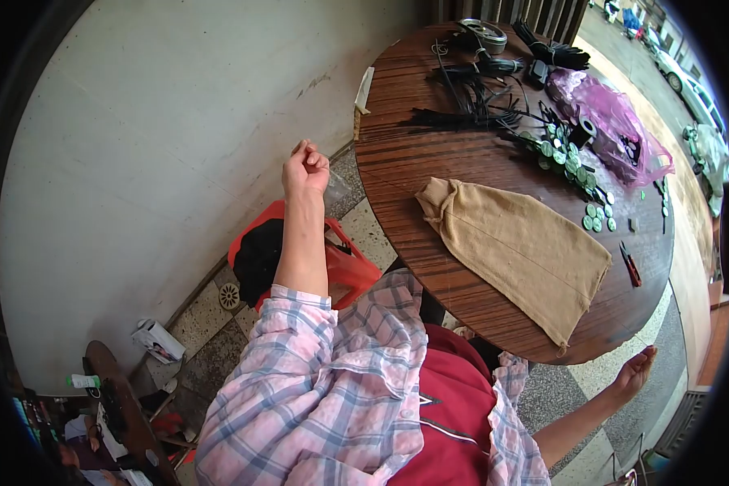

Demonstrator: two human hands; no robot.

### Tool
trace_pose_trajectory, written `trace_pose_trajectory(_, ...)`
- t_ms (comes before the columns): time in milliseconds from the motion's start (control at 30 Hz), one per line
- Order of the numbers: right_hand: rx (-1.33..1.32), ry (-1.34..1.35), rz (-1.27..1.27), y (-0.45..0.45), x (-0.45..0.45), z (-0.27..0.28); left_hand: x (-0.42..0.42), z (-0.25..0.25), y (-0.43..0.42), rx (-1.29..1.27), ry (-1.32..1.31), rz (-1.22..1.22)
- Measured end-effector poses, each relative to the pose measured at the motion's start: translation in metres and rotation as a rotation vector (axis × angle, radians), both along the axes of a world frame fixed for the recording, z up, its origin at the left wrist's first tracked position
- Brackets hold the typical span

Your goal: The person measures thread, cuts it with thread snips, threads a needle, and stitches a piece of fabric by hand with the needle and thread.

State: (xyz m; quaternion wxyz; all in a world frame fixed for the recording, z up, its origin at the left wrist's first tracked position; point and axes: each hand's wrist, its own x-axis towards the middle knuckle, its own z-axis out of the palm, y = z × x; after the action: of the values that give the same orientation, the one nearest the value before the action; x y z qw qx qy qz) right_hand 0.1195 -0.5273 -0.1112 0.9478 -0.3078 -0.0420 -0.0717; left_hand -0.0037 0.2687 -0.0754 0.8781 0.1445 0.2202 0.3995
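My left hand (306,168) is raised off the table's left side, near the wall, its fingers curled in and the thumb against them. Out past the table's near right edge, my right hand (636,374) has its fingertips pressed together. Whatever either hand holds, if anything, is too small or hidden to make out. Between them, a tan cloth sack (518,251) lies flat on the round wooden table (393,146), its gathered end toward my left hand. Red-handled thread snips (630,266) lie beside the sack, on the side nearer my right hand.
Shiny green discs (571,162), a pink plastic bag (611,121), bundles of black strands (478,105) and a round metal tin (484,34) occupy the table's far part. A red plastic stool (352,271) with black cloth (259,257) stands below my left arm, near the wall (162,146).
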Motion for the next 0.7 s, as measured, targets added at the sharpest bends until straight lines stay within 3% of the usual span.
trace_pose_trajectory(133, -0.013, -0.067, -0.016, 0.03, -0.006, 0.019, 0.001, 0.002, 0.0, -0.013, 0.015, 0.011)
trace_pose_trajectory(333, -0.06, 0.157, -0.337, 0.061, -0.012, 0.035, 0.0, 0.004, -0.002, 0.004, 0.019, 0.012)
trace_pose_trajectory(433, -0.107, 0.011, -0.048, 0.032, -0.008, 0.018, -0.001, 0.003, -0.002, 0.015, 0.02, 0.004)
trace_pose_trajectory(533, 0.111, -0.01, 0.181, 0.059, -0.017, 0.041, -0.001, 0.002, -0.002, 0.017, 0.019, 0.0)
trace_pose_trajectory(633, 0.033, -0.157, 0.188, 0.038, -0.009, 0.021, 0.0, 0.002, -0.003, 0.02, 0.001, -0.012)
trace_pose_trajectory(700, -0.051, -0.065, -0.069, 0.041, -0.013, 0.023, -0.001, 0.001, -0.001, 0.021, -0.005, -0.013)
